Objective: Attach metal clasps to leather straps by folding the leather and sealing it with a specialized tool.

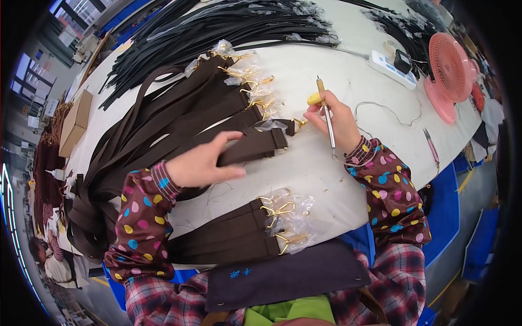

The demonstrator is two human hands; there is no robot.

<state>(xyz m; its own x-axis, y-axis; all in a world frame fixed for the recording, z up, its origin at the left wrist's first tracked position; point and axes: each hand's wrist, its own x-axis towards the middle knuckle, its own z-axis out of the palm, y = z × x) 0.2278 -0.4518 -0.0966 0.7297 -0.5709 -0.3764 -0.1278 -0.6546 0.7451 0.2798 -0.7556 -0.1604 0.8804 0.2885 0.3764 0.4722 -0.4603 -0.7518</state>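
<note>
Splaying left fingers [226, 138] at brown strap [253, 146], right fingers [331, 101] pinched around pen-shaped tool [328, 123]

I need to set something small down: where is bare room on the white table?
Mostly bare: between the lower gold clasps and right sleeve; between the right hand and pink fan, except a thin cord. Crowded: left half, under brown straps.

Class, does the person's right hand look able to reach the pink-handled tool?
Probably yes: mostly bare tabletop and a thin cord separate the right hand from the pink-handled tool, though the pen-shaped tool it grips may need setting down first.
</note>
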